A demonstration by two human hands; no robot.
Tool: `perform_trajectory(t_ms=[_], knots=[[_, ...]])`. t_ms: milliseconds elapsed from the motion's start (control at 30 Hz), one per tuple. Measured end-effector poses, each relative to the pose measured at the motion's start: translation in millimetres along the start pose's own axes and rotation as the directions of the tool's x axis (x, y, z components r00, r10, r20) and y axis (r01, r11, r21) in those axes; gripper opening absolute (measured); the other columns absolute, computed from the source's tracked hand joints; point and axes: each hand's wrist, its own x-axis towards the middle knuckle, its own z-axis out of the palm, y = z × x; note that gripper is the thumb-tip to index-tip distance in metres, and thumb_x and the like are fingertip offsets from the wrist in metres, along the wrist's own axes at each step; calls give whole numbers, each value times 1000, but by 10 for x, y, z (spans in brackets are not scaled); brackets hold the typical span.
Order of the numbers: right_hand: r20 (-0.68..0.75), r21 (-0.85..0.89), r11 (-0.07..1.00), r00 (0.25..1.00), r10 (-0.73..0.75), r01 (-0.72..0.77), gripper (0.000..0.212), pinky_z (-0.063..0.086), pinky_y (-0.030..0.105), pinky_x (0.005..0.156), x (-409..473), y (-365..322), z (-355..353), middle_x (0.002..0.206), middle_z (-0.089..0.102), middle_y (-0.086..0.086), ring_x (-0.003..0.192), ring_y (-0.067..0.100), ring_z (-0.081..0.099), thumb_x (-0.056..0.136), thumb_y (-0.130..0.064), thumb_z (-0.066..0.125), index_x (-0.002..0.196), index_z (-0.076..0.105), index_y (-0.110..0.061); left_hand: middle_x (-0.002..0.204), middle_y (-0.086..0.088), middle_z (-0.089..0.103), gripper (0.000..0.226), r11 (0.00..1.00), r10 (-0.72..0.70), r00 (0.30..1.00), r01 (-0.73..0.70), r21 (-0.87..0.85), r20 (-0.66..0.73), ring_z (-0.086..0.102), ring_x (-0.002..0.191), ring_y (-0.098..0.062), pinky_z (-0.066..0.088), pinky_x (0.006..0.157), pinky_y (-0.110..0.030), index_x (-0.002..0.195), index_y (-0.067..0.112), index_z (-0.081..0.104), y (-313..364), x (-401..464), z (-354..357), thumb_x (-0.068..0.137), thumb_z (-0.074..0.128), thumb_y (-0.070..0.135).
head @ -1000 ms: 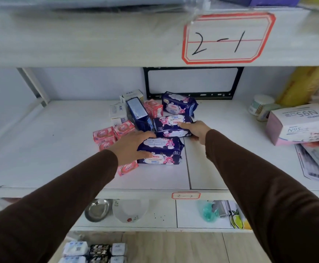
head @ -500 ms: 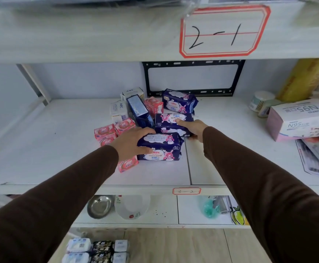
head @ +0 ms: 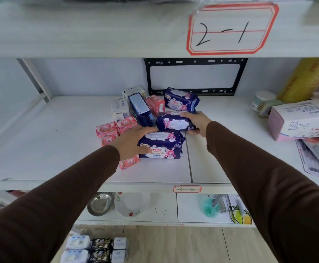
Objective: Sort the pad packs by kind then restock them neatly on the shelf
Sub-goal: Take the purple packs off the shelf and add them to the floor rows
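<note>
here we find both hands on the middle shelf, each on a dark blue pack. our left hand lies over the near pack: fingers spread along its top, thumb down its front face, so the pack is clasped at its left end while it rests flat on the shelf. our right hand grips the second pack from the right end, fingers curled over the top, thumb underneath; whether this pack is lifted we cannot tell. beyond the right fingers lies a third pack. just left of the right fingertips a blue box stands tilted. left of the left fingers sit pink packs, one more under the left wrist. white packs lie behind those.
</note>
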Motion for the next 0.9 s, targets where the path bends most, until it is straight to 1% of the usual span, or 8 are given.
perform_trajectory(t_ms=[100,233,300,433,567,700,833,900], knots=[[-60,-40,999,998,-1,-2,51,58,28,70,-1,-41,-14,97,72,2,78,16,69,89,-50,68,121,58,-12,148,2,42,67,1000,-14,1000,14,26,3,45,132,-19,47,106,-38,148,38,31,-1,8,2,93,69,29],[-70,-7,996,994,89,-90,58,46,18,40,-44,-121,-65,100,70,6,66,15,64,90,-63,56,114,57,-10,148,1,42,67,999,-24,1000,24,42,5,45,132,-21,47,107,-41,148,36,32,-1,5,5,93,69,29],[-34,75,991,993,115,-113,53,45,17,37,-61,-145,-96,97,67,7,63,15,62,91,-61,55,110,57,-12,148,1,42,67,998,-22,1000,22,52,3,45,133,-21,47,107,-41,148,37,31,7,-1,4,93,69,30],[-4,58,994,995,95,-94,54,52,20,45,-77,-153,-93,105,70,8,71,17,65,88,-58,64,117,58,-13,148,2,42,67,998,-24,1000,24,66,-6,45,132,-20,46,106,-37,147,39,31,3,-3,7,92,69,32],[-28,-164,984,997,-77,71,51,53,25,58,-97,-146,-54,107,68,4,82,20,66,86,-62,63,117,57,-21,148,1,43,68,997,-35,999,35,67,-3,46,132,-21,47,107,-40,147,38,31,21,-1,9,92,69,31],[10,-378,908,981,-194,183,44,61,36,69,-94,-130,-64,116,64,8,82,23,66,92,-37,68,131,56,-20,149,1,42,68,997,-45,999,46,69,-9,45,134,-21,46,108,-41,147,38,31,36,-9,12,92,70,31],[143,-721,585,905,-400,372,37,53,34,89,-190,-72,-116,122,60,7,101,26,62,87,-17,72,123,63,-20,147,0,45,69,998,-32,999,33,60,-15,48,131,-22,47,106,-41,147,36,33,49,-43,12,91,71,29],[202,-740,538,896,-395,404,28,48,30,89,-227,28,-141,118,53,5,102,24,58,84,-14,75,110,66,-20,146,0,46,69,998,-29,999,30,49,-21,48,130,-21,47,106,-41,147,34,33,62,-54,11,90,72,27]])
